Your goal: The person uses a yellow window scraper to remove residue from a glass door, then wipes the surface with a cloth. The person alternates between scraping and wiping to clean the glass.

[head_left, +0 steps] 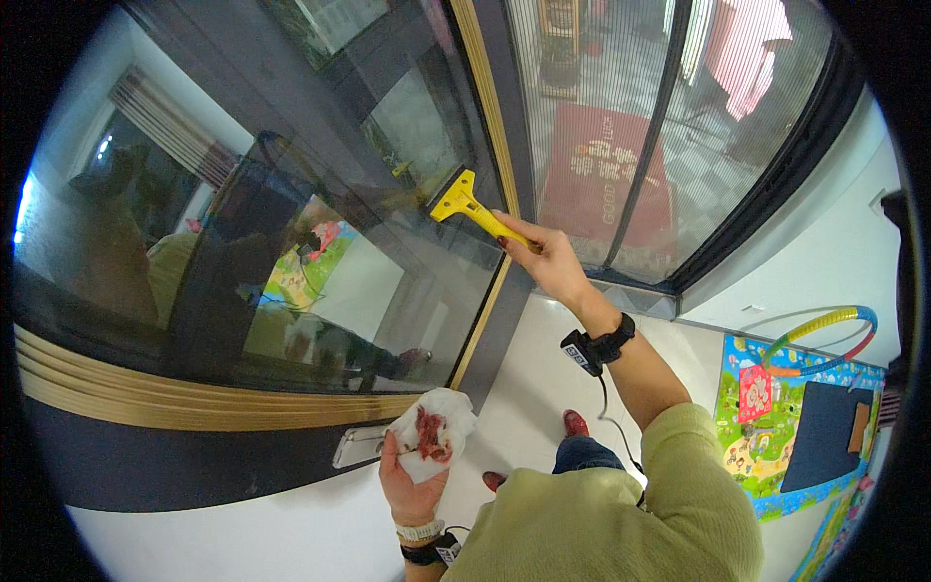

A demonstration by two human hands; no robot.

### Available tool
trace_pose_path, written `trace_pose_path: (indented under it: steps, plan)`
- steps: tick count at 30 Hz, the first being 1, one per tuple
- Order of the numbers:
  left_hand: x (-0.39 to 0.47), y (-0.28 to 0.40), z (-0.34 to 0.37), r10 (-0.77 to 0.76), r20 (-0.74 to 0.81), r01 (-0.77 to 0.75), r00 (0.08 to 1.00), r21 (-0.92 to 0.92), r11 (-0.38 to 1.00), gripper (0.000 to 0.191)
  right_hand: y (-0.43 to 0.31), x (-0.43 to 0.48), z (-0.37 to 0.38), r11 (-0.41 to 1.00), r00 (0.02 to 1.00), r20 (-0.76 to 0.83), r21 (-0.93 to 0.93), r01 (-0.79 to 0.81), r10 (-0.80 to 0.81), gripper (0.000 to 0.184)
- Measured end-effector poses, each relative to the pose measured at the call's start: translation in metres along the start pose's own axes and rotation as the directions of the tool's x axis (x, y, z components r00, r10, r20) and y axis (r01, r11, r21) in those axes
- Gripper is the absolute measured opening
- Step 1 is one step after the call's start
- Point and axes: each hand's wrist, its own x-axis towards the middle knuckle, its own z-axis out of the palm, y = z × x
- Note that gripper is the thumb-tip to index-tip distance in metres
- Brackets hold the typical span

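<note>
My right hand [542, 254] grips the handle of a yellow scraper [465, 200]. Its wide head lies at the dark glass pane [364, 254] of a gold-trimmed door; whether the blade touches the glass is hard to tell. Lower down, my left hand [411, 480] holds a crumpled white tissue [454, 411] with dark red residue in its middle. Behind that tissue, a flat silver object [358, 447] juts out by the dark frame, partly hidden. The pane mirrors parts of the room and the scraper.
Beyond a pleated screen door [589, 145] on the right lies a red doormat [604, 174] bearing writing. A multicoloured hoop [836, 320] leans at the white wall above a printed play mat [764, 465]. A cable [604, 400] hangs from my right wrist strap [600, 343].
</note>
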Motion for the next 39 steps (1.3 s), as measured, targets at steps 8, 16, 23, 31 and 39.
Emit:
trace_pose_path:
  steps: [8,16,23,31,39]
  plan:
    - [0.0,-0.006,0.003,0.086,-0.046,-0.084,0.995,0.048,0.995,0.051,-0.012,0.043,-0.027,0.968,0.968,-0.041,0.011,0.25,-0.249,0.041]
    - [0.004,-0.006,-0.007,0.055,-0.009,-0.055,0.998,0.054,0.997,0.051,-0.049,0.059,-0.04,0.945,0.964,0.066,-0.189,0.266,-0.259,0.04]
    - [0.006,-0.01,-0.001,0.045,0.053,-0.046,0.998,0.003,0.999,0.05,-0.083,0.065,-0.039,0.876,0.939,0.09,-0.34,0.343,-0.333,0.04]
    - [0.004,-0.015,0.008,0.113,0.015,-0.113,0.994,0.019,0.993,0.05,-0.104,0.084,-0.06,0.877,0.963,0.138,-0.398,0.268,-0.232,0.042]
    - [0.001,-0.019,0.02,0.15,0.032,-0.15,0.988,-0.007,0.989,0.051,-0.152,0.104,-0.081,0.658,0.776,0.166,-0.441,0.61,-0.608,0.041]
